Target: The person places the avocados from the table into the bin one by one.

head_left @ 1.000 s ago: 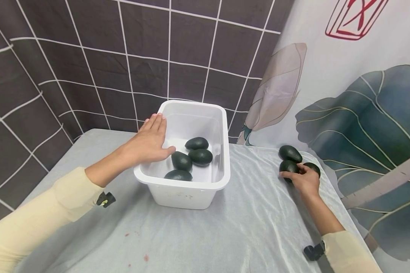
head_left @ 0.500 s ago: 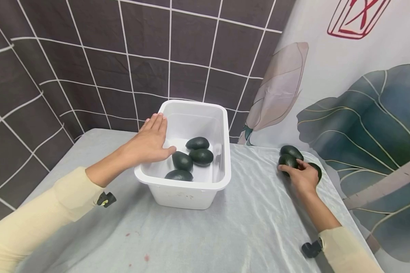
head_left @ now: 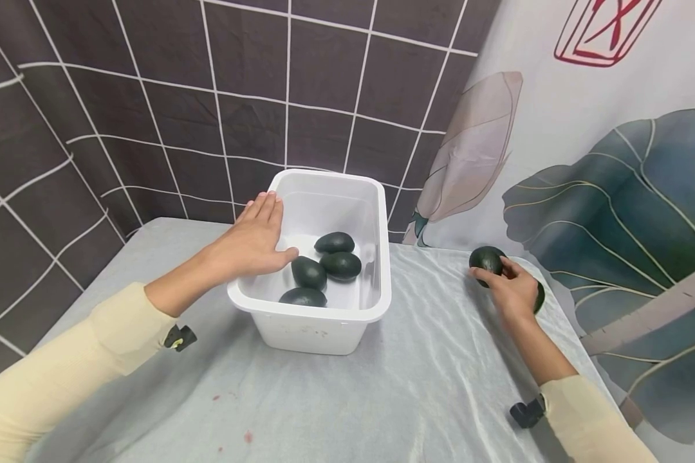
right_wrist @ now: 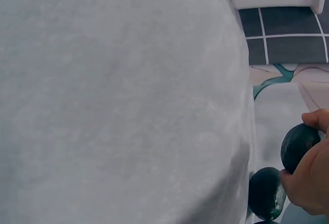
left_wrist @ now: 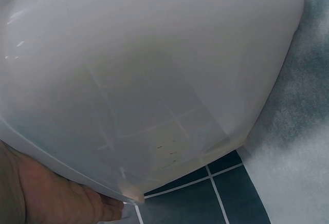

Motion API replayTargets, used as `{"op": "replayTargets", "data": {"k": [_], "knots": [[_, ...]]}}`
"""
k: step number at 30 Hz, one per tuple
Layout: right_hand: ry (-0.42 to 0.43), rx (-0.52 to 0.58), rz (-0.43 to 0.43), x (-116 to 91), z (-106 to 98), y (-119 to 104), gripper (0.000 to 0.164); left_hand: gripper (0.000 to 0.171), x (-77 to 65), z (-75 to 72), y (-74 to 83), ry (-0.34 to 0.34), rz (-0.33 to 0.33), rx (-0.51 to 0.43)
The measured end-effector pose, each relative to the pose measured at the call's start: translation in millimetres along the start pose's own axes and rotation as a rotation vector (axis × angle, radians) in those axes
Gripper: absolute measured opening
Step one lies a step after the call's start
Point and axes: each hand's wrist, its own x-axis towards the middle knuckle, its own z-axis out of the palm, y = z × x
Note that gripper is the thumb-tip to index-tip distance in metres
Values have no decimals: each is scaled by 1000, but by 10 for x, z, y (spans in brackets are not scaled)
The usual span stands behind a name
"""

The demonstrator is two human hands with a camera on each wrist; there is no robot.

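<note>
**Right hand (head_left: 512, 292) pinches a dark green avocado (head_left: 486, 260); left hand (head_left: 249, 241) lies on the white bin (head_left: 309, 333)**

The bin stands on a worktop (head_left: 376, 411) draped in pale grey cloth. At its 9 to 10 o'clock edge lies the left hand, its fingers straight and side by side, the thumb spread toward the inside. Four more avocados (head_left: 342, 266) lie clustered in the bin.

Well apart, at 3 o'clock from the bin, the right hand's fingers and thumb are narrowed around the pinched avocado. A loose avocado (head_left: 539, 298) shows at 4 o'clock from it, partly hidden behind the hand. In the right wrist view, a neighbouring avocado (right_wrist: 264, 196) sits at 7 o'clock from the one held; whether the two touch cannot be told.

A dark, white-gridded hanging (head_left: 330, 77) fills 12 o'clock beyond the bin; a plant-printed curtain (head_left: 538, 116) hangs at 2 o'clock.
</note>
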Motion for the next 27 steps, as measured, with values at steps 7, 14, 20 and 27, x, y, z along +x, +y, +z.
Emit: {"op": "replayTargets", "data": {"k": [7,14,20,27], "knots": [[-15,14,-24,3,13,-99,94,102,10,13,3,6,0,4],[-20,44,-44,12,1,-228,91,102,1,3,9,6,0,2],[-19,95,-48,-5,23,-340,91,102,1,10,-2,9,-1,-2],[-18,112,-80,-76,47,-446,89,102,-4,5,0,13,3,-2]]}}
